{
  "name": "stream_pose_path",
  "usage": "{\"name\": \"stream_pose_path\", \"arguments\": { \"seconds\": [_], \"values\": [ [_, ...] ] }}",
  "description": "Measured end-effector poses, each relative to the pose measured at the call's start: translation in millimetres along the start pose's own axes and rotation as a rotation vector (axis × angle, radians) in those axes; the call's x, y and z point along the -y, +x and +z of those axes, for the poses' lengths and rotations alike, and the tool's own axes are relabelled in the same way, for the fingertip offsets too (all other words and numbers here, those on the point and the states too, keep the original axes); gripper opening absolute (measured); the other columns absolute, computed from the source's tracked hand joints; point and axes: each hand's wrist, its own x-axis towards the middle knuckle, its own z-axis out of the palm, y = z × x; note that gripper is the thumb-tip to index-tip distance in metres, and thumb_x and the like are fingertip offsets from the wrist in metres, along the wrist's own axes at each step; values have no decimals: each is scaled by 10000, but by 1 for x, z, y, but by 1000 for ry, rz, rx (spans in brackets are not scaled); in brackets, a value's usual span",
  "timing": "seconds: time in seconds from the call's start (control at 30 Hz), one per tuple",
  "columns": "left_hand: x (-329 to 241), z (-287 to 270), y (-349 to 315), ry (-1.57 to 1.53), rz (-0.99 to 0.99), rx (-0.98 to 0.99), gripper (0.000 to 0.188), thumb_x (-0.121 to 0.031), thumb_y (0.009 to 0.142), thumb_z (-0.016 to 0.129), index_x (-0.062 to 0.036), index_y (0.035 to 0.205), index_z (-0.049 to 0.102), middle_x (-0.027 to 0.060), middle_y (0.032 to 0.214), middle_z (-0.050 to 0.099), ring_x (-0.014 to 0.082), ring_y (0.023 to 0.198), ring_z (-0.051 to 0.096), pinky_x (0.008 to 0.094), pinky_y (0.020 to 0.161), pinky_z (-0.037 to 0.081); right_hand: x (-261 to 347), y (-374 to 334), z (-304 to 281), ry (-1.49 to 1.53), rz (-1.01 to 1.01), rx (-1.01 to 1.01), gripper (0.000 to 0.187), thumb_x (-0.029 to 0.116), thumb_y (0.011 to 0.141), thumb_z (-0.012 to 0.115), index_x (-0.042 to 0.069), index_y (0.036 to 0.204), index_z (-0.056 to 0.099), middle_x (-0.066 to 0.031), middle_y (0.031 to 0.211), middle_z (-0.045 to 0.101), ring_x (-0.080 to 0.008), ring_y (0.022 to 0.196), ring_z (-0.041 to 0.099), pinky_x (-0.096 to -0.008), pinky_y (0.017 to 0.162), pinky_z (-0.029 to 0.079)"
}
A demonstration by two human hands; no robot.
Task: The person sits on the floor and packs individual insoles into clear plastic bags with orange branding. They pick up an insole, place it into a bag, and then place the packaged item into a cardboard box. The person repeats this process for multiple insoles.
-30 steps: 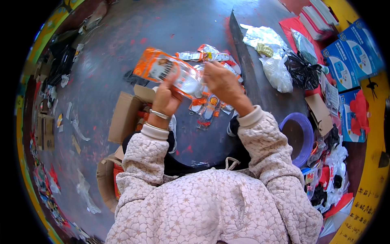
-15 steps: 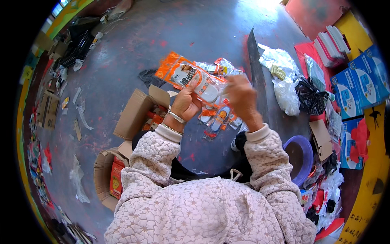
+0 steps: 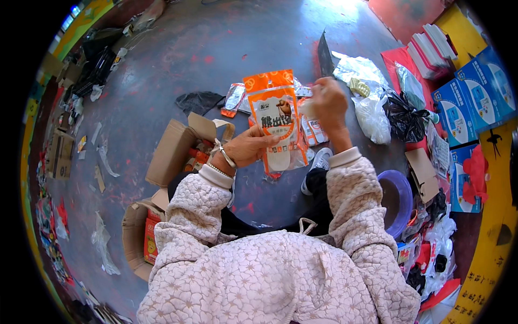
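Observation:
My left hand (image 3: 249, 147) grips an insole packet (image 3: 275, 110) by its left edge, thumb across the front. The packet is clear plastic with an orange printed top, held upright, and the pale rounded end of an insole shows at its bottom. Just right of the packet, my right hand (image 3: 327, 105) is raised with its fingers curled together. Motion smears those fingertips, and a small whitish patch there is too blurred to name. Behind the held packet, more packets (image 3: 233, 99) in clear and orange plastic lie on the floor, partly hidden.
An opened cardboard box (image 3: 171, 151) with orange packets stands left, another box (image 3: 135, 237) nearer me. A purple basin (image 3: 402, 208) sits at right. White plastic bags (image 3: 372, 116), a black bag (image 3: 404, 119) and blue boxes (image 3: 458, 113) line the right side. A dark plastic sheet (image 3: 197, 101) lies ahead.
The packet has turned from slanted to upright and shifted right in my left hand. My right hand has risen slightly, away from the packet's lower end. The view has shifted a little.

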Motion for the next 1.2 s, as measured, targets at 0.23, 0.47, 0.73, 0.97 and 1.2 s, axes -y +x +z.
{"name": "stream_pose_path", "arguments": {
  "seconds": [0.23, 0.47, 0.73, 0.97, 1.2],
  "values": [
    [-87, -67, -73, 161, 407, -325, 321, -197, 870, 577, 15, 1110, 549, 107, 1070, 615, 190, 938, 619, 313, 822, 506, -23, -11, -19, 514, 427, 203, 239, 205, 809, 613, -12, 907, 639, -59, 759, 607, -120, 690, 558, -256, 613, 454],
    [-92, -104, -257, 389, 291, -856, 314, -175, 852, 616, 19, 1087, 539, 89, 1045, 604, 126, 921, 593, 290, 815, 491, -20, -29, -15, 554, 420, 321, 193, 181, 826, 624, 7, 909, 615, -38, 770, 597, -102, 676, 561, -235, 595, 458],
    [21, -246, -292, 634, 48, -1053, 283, -146, 762, 667, 40, 957, 583, 91, 871, 620, 145, 796, 576, 290, 693, 468, -17, -46, 15, 514, 473, 513, 175, 194, 854, 604, 28, 909, 593, -13, 757, 582, -83, 615, 543, -212, 539, 449],
    [87, -304, -226, 948, -140, -784, 234, -165, 743, 628, 3, 905, 618, 146, 759, 639, 201, 712, 600, 344, 653, 472, -12, -52, 33, 412, 402, 590, 145, 153, 829, 622, 18, 883, 611, -23, 761, 591, -85, 651, 550, -223, 582, 457],
    [139, -372, -190, 1197, -641, -838, 317, -108, 700, 564, 4, 994, 610, 208, 930, 646, 317, 894, 621, 382, 799, 465, 5, -53, 41, 261, 344, 626, 121, 123, 828, 604, 12, 875, 602, -18, 759, 586, -68, 674, 535, -215, 610, 442]
  ]
}}
